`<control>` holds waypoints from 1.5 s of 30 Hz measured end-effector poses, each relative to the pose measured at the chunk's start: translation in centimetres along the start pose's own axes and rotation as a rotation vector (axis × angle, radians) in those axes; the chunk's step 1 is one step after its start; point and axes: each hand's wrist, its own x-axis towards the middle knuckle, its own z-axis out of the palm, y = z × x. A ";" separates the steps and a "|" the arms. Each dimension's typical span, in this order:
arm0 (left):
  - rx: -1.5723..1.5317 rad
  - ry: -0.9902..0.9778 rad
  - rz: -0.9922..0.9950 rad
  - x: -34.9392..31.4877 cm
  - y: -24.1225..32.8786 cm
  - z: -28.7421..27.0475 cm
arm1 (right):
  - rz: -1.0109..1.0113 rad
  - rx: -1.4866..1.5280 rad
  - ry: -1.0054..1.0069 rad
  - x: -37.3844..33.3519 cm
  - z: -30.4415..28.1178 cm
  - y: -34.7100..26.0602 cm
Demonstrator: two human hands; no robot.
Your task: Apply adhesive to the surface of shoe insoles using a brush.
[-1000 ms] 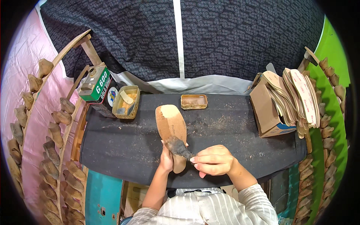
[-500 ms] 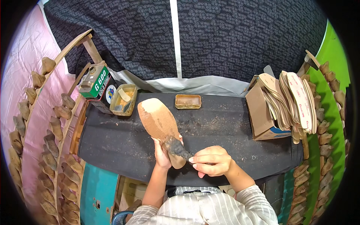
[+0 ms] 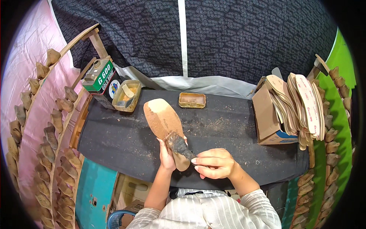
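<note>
My left hand (image 3: 166, 157) grips a tan shoe insole (image 3: 164, 119) from beneath, around its narrow middle. The wide end points away from me and the narrow end toward me. A pale patch shows at the far tip; the rest of the wide part looks darker and coated. My right hand (image 3: 214, 163) pinches the thin end of a brush (image 3: 179, 145) thickly caked in black. The bristles lie against the insole's middle, hiding part of it. Most of the left fingers are behind the insole.
A small tray (image 3: 192, 100) lies at the table's back. Left of it stand a tub with a spatula (image 3: 127, 96) and a green-and-black can (image 3: 100, 82). At right, a cardboard box (image 3: 268, 114) holds stacked insoles (image 3: 305, 105). Racks of wooden shoe lasts (image 3: 49, 133) flank the black-covered table (image 3: 228, 141).
The view has shifted slightly. The brush sits a little farther up the insole, and the coated area looks more even. Both hands keep their grips.
</note>
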 end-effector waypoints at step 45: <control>-0.231 0.056 0.462 3.6 3.1 -0.4 | 0.184 0.197 0.070 -2.3 2.8 0.9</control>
